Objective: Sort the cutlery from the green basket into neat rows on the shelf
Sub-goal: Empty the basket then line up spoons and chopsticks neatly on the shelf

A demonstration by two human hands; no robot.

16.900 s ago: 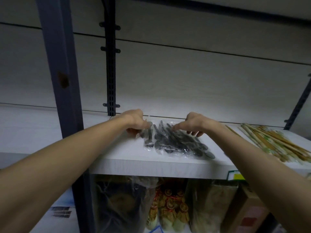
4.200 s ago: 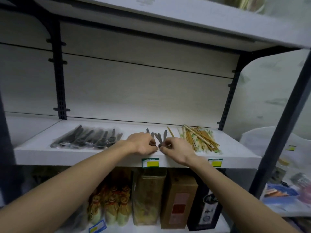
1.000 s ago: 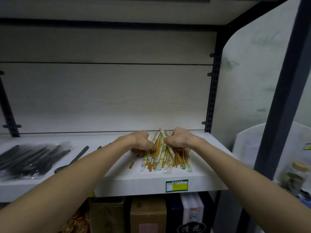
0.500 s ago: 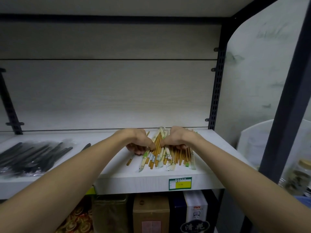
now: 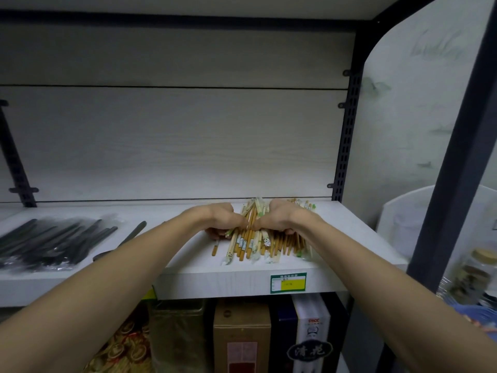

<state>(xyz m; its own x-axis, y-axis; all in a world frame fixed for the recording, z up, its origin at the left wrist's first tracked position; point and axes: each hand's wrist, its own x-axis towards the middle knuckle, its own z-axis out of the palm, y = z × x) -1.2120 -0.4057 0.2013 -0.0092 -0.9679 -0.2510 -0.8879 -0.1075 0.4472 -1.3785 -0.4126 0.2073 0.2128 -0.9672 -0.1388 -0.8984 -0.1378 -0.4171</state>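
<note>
Both hands, left hand (image 5: 222,220) and right hand (image 5: 279,219), lie curled over the heap of paper-sleeved brown wooden chopsticks (image 5: 250,242) at the right of the white shelf (image 5: 215,281), each grip apparently grasping sticks, probably to square them into a row.

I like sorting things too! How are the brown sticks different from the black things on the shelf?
The chopsticks are tan with pale wrappers; the black cutlery is dark in clear plastic. Both hands, left hand and right hand, are on the chopsticks; nothing touches the black cutlery. Both lie on the same white shelf.
</note>
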